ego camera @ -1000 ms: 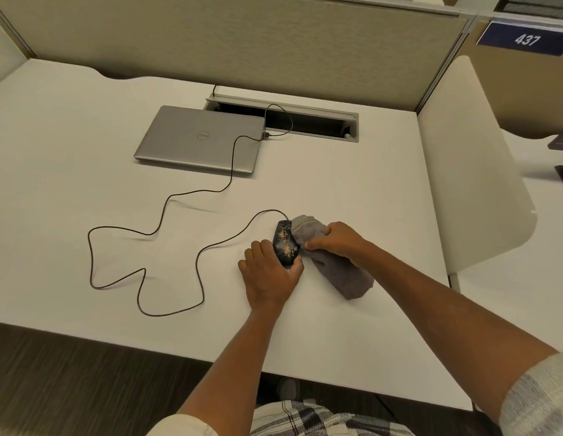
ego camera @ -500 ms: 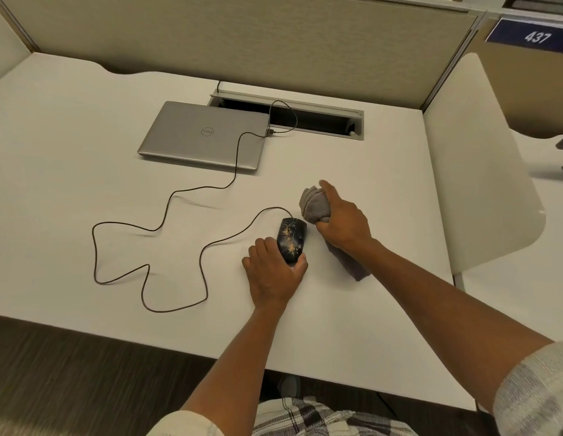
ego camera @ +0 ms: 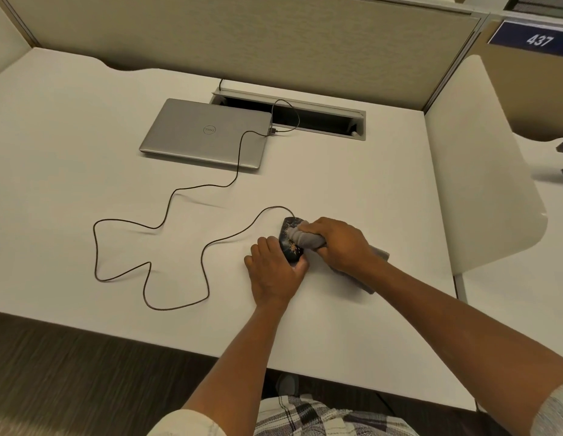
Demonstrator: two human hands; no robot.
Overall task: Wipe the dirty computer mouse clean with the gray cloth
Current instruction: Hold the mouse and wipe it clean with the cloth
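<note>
On the white cubicle tabletop [ego camera: 85, 152], left hand [ego camera: 273, 272] grips the computer mouse [ego camera: 289, 243]; right hand [ego camera: 336, 243] clutches the gray cloth [ego camera: 305, 239]. Brace firmly; sweep crumbs off, lower-frame.

Likely office cubicle: fabric partition [ego camera: 242, 42], numbered sign [ego camera: 539, 39], desk [ego camera: 69, 136], laptop [ego camera: 207, 133].

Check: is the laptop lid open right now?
No, the laptop lies closed flat on the desk, logo facing up, with the mouse cable plugged into its right side.
</note>
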